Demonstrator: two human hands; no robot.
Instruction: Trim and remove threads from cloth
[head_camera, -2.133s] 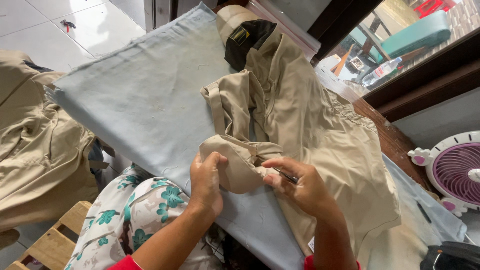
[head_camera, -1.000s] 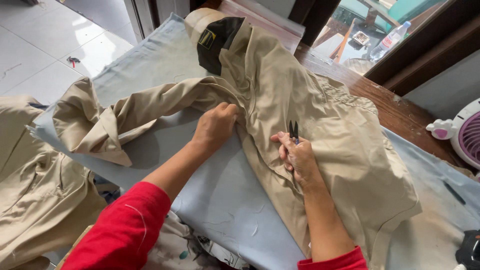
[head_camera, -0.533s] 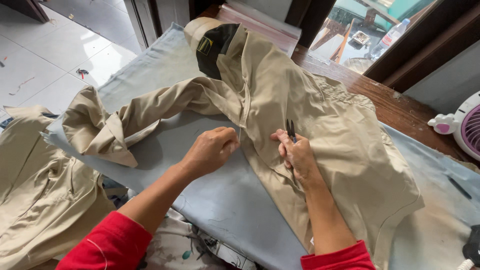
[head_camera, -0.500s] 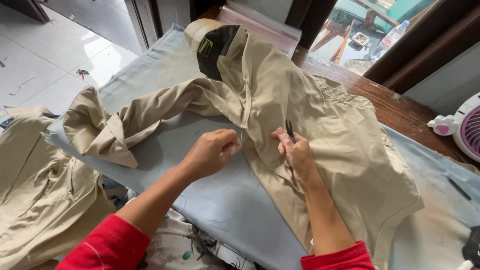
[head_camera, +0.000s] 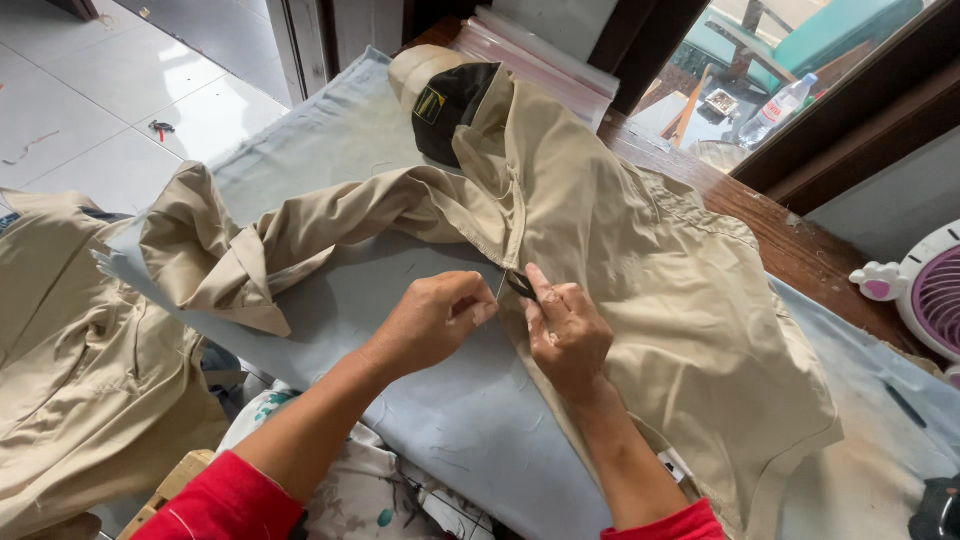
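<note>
A person in red sleeves is working at the seam of a khaki shirt (head_camera: 640, 260) that is lying spread over a grey-blue padded board (head_camera: 330, 160). The left hand (head_camera: 435, 318) is curled, its thumb and forefinger pinching a fine thread at the shirt's edge. The right hand (head_camera: 567, 335) is resting on the cloth just beside it, gripping small dark thread snips (head_camera: 520, 284) whose tips are pointing toward the pinched spot; the two hands are sitting close together but not touching. The shirt's long sleeve (head_camera: 260, 245) is trailing leftward across the board, its cuff end bunching near the board's edge. A dark collar lining with a small yellow label (head_camera: 450, 105) is showing at the top of the garment. More khaki cloth (head_camera: 70, 350) is lying heaped to the left, below the board. To the far right, a white fan with a purple grille (head_camera: 935, 295) is standing, and a plastic bottle (head_camera: 778, 106) is standing beyond the window frame.
</note>
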